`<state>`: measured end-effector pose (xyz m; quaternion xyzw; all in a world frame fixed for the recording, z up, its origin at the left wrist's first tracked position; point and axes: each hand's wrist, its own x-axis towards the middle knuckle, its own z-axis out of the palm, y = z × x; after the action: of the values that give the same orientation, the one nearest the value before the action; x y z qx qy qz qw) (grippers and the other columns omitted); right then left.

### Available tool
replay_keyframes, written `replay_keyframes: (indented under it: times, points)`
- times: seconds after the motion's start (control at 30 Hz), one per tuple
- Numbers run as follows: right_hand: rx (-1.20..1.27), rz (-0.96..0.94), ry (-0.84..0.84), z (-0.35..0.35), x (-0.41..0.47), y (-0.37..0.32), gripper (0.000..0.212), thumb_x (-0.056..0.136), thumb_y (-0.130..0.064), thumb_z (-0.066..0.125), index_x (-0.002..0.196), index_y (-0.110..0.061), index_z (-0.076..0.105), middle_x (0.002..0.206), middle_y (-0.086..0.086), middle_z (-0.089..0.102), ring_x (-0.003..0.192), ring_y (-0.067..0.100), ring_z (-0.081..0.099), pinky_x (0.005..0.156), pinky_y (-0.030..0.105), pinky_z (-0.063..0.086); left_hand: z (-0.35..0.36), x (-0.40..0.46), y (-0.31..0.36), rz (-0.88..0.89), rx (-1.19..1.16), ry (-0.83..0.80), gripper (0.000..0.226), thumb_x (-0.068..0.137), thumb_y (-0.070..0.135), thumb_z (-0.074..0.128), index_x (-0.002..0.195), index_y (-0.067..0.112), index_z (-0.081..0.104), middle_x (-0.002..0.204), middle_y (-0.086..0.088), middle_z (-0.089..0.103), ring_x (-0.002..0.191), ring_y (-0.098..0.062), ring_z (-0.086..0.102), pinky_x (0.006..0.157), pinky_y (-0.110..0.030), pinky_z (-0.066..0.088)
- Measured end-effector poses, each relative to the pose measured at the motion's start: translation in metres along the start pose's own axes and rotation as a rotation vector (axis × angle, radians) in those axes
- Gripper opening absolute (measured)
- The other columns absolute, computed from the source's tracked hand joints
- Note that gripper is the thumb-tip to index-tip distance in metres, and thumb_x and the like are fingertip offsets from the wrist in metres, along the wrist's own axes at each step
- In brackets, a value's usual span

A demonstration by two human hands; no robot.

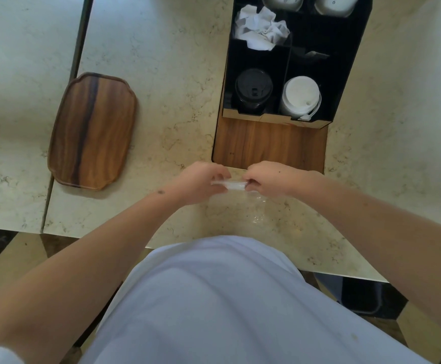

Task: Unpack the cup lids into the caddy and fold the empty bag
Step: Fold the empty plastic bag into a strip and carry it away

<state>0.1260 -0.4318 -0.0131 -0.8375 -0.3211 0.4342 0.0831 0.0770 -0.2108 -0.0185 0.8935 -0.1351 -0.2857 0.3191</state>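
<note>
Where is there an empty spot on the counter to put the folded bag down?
Bare counter lies between the wooden tray and the black caddy, and more to the caddy's right. The tray itself holds nothing. It is crowded inside the caddy, with black lids, white lids and crumpled paper, and where both hands pinch the clear bag.

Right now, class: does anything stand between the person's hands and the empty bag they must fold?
Nothing visible does. The left hand and right hand both already pinch the clear bag above the marble counter, near the caddy.
</note>
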Motion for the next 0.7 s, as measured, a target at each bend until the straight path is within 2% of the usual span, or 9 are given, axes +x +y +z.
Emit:
replay_keyframes:
  times: [0.1,0.17,0.23,0.37,0.47,0.63,0.7]
  points:
    - [-0.085,-0.029,0.102,0.003,0.0,-0.001,0.004,0.099,-0.027,0.057,0.098,-0.024,0.059,0.086,-0.011,0.047,0.082,0.015,0.053,0.063,0.029,0.041,0.004,0.004,0.001,0.087,0.227,-0.013,0.017,0.094,0.021,0.064,0.111,0.021,0.069,0.103,0.0,0.065,0.099,-0.021,0.056,0.081,-0.038,0.051]
    - [-0.106,-0.03,0.145,0.006,-0.002,0.0,0.01,0.097,-0.028,0.058,0.106,-0.025,0.056,0.09,-0.009,0.052,0.084,0.015,0.053,0.068,0.034,0.049,0.008,0.003,-0.001,0.134,0.295,0.032,0.018,0.094,0.019,0.062,0.111,0.018,0.066,0.102,-0.002,0.062,0.097,-0.023,0.055,0.077,-0.038,0.051]
    - [-0.125,-0.035,0.158,0.009,-0.002,0.001,0.009,0.097,-0.027,0.056,0.105,-0.024,0.054,0.092,-0.006,0.055,0.085,0.016,0.054,0.07,0.037,0.052,0.012,0.003,-0.001,0.192,0.355,0.085,0.018,0.093,0.017,0.062,0.11,0.015,0.064,0.1,-0.003,0.061,0.093,-0.024,0.055,0.074,-0.037,0.049]
    - [-0.179,-0.076,0.137,0.01,-0.002,-0.001,0.005,0.096,-0.025,0.055,0.096,-0.025,0.05,0.09,-0.005,0.051,0.086,0.017,0.051,0.066,0.035,0.048,0.013,0.007,0.003,0.242,0.424,0.087,0.012,0.091,0.011,0.057,0.103,0.012,0.062,0.089,-0.005,0.065,0.083,-0.025,0.058,0.066,-0.038,0.05]
    - [-0.256,-0.092,0.141,0.008,0.001,-0.004,0.009,0.097,-0.022,0.052,0.104,-0.02,0.057,0.091,-0.003,0.049,0.086,0.017,0.048,0.063,0.032,0.04,0.012,0.009,0.008,0.28,0.458,0.077,0.012,0.087,0.004,0.056,0.098,0.008,0.06,0.081,-0.008,0.066,0.073,-0.028,0.058,0.055,-0.036,0.042]
    - [-0.47,-0.141,0.209,0.013,-0.002,-0.014,0.017,0.098,-0.012,0.052,0.113,-0.011,0.06,0.103,0.005,0.061,0.095,0.024,0.058,0.077,0.036,0.052,0.011,0.003,0.008,0.361,0.576,0.088,0.005,0.089,0.003,0.057,0.089,0.008,0.059,0.078,-0.009,0.063,0.072,-0.029,0.057,0.069,-0.044,0.05]
    - [-0.522,-0.15,0.248,0.018,-0.006,-0.015,0.017,0.096,-0.007,0.052,0.111,-0.01,0.06,0.103,0.007,0.063,0.093,0.026,0.059,0.075,0.037,0.052,0.014,-0.002,0.002,0.406,0.637,0.122,0.009,0.086,0.0,0.06,0.089,0.008,0.06,0.08,-0.009,0.061,0.072,-0.029,0.055,0.069,-0.043,0.05]
